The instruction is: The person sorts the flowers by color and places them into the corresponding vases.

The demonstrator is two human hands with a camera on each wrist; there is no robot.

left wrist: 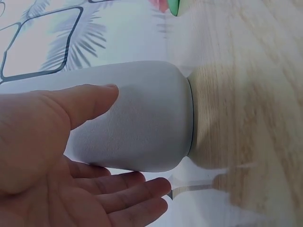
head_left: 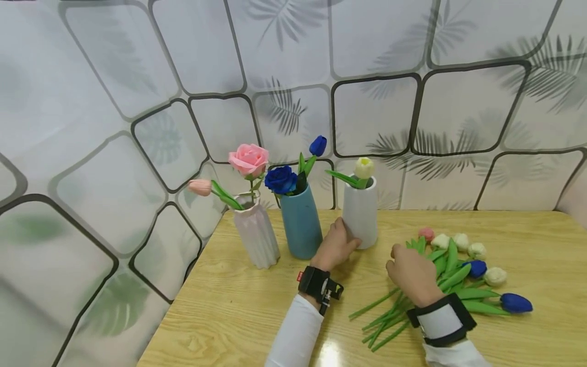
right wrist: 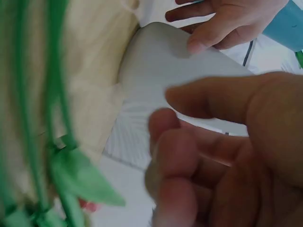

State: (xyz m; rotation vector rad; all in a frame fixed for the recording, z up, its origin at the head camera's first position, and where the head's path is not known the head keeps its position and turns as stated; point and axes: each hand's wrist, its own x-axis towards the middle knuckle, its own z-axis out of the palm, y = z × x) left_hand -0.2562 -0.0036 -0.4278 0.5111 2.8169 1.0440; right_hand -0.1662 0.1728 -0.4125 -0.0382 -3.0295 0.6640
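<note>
A white vase with one white tulip stands upright on the table. My left hand is at its lower left side; in the left wrist view the thumb rests against the vase wall, while the other fingers extend loosely alongside. Over the stems of a bunch of artificial flowers hovers my right hand. Its fingers are loosely bent with nothing visible between them and the thumb. Green stems run close by, blurred, in the right wrist view.
Left of the white vase stand a blue vase with a blue rose and blue tulip, and a pale pink ribbed vase with a pink rose and pink tulip. Behind the wooden table rises a patterned backdrop.
</note>
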